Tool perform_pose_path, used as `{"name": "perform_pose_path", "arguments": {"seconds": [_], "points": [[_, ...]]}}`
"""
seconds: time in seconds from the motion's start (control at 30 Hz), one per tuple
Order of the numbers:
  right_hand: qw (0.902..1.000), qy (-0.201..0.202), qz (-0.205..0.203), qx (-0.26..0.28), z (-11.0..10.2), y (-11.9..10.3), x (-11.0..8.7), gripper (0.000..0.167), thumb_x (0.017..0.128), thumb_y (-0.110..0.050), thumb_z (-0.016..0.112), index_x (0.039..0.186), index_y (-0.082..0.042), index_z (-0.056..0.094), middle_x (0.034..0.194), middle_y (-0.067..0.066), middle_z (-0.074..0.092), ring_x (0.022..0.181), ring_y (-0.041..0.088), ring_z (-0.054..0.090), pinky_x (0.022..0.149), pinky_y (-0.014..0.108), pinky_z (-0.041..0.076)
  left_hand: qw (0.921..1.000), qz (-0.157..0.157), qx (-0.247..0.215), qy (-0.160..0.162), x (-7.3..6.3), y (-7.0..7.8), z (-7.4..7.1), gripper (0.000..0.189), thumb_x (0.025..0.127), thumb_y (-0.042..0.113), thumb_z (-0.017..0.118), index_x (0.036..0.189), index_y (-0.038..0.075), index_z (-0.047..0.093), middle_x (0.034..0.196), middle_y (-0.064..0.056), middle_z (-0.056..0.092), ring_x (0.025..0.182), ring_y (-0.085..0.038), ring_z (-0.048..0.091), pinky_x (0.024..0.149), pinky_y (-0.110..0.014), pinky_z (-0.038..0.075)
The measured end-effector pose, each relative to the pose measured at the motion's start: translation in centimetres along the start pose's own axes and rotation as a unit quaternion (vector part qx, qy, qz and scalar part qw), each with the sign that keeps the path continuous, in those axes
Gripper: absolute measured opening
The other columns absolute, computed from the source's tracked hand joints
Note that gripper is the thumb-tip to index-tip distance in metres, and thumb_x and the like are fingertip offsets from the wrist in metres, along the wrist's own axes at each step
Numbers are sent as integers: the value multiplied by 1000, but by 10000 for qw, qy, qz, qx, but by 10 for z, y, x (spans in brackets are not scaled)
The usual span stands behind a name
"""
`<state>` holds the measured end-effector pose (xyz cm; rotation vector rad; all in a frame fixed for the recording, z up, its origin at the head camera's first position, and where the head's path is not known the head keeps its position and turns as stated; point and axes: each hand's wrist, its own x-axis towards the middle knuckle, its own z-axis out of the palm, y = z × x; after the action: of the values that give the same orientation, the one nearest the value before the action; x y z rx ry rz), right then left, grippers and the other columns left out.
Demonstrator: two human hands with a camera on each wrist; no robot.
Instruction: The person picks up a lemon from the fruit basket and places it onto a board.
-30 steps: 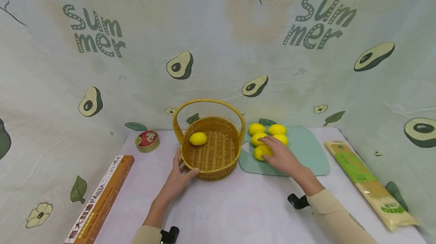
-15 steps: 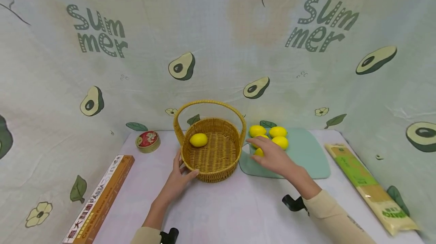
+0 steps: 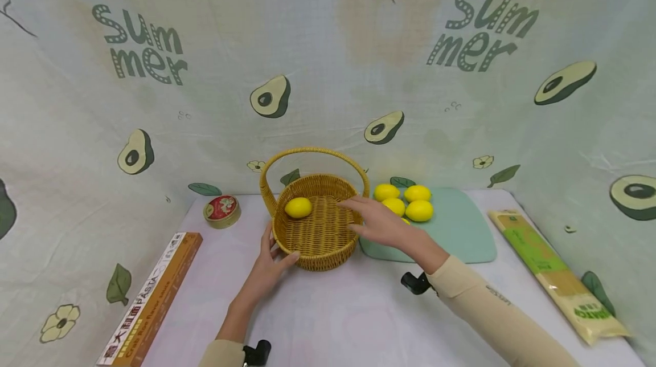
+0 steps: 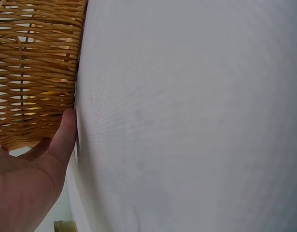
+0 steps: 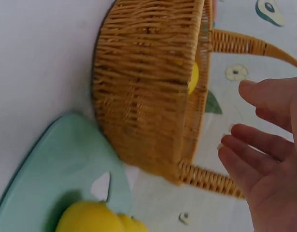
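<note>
A wicker basket (image 3: 320, 244) with a tall handle stands on the table, one lemon (image 3: 298, 207) inside it at the left. My left hand (image 3: 270, 270) holds the basket's lower left side, the thumb on the front wall and the fingers round the side. Over the basket's right rim is my right hand (image 3: 381, 225), its fingers loosely bent. The right wrist view shows nothing between its thumb and fingers. Several lemons (image 3: 419, 211) lie on a green cutting board (image 3: 461, 236) to the right; my right hand partly hides the nearest one.
A round red-topped tin (image 3: 222, 211) stands left of the basket. Nearer on the left lies a long pasta box (image 3: 151, 298), and along the right edge a packet of noodles (image 3: 558, 276). A printed cloth (image 3: 318, 42) hangs behind the table.
My right hand has moved left from the lemons to above the basket's right rim. My left hand stays on the basket, and the lemon inside has not moved.
</note>
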<state>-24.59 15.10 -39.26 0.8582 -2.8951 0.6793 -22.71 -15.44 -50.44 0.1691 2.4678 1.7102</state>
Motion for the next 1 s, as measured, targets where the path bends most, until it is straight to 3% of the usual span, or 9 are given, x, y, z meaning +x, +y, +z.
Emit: {"name": "perform_pose_path", "arguments": {"seconds": [0.13, 0.27, 0.5, 0.67, 0.83, 1.0], "points": [[9997, -195, -114, 50, 7, -12, 19, 54, 95, -19, 65, 146, -15, 49, 146, 7, 54, 130, 25, 55, 103, 43, 51, 10000, 30, 4, 3, 0, 1, 1, 104, 89, 45, 72, 155, 47, -9, 165, -16, 14, 146, -45, 33, 113, -63, 35], [9991, -420, -73, 46, 17, -20, 37, 54, 96, -21, 65, 147, -16, 48, 150, 6, 50, 138, 25, 49, 111, 44, 45, 10000, 22, -28, -65, 0, 2, 4, 103, 90, 45, 72, 154, 48, -9, 166, -16, 14, 146, -45, 32, 112, -63, 35], [9980, -619, 85, 31, 37, -22, 71, 55, 95, -19, 65, 147, -15, 49, 151, 6, 48, 137, 23, 49, 112, 41, 44, 10000, 20, -44, -53, 3, 1, 8, 104, 89, 44, 72, 156, 45, -8, 165, -13, 17, 145, -42, 35, 111, -61, 38], [9972, -748, 53, 4, 52, -22, 94, 59, 95, -18, 65, 150, -13, 45, 156, 12, 40, 142, 29, 43, 116, 45, 40, 10000, -19, 22, 13, 4, 1, 6, 105, 88, 48, 73, 157, 43, -7, 165, -13, 18, 145, -41, 36, 112, -60, 38], [9950, -979, 164, 63, 64, -23, 108, 63, 93, -18, 67, 152, -16, 43, 161, 16, 31, 148, 34, 33, 119, 50, 33, 10000, -23, -34, -8, 3, 2, 1, 106, 88, 47, 73, 158, 39, -7, 165, -13, 16, 146, -41, 35, 113, -60, 37], [9938, -1075, 283, -53, 74, -25, 117, 66, 92, -18, 67, 153, -20, 42, 162, 15, 29, 148, 33, 33, 119, 49, 34, 10000, -28, -60, -11, 4, 0, -1, 106, 86, 51, 73, 155, 46, -7, 165, -14, 16, 146, -41, 34, 114, -61, 34]]}}
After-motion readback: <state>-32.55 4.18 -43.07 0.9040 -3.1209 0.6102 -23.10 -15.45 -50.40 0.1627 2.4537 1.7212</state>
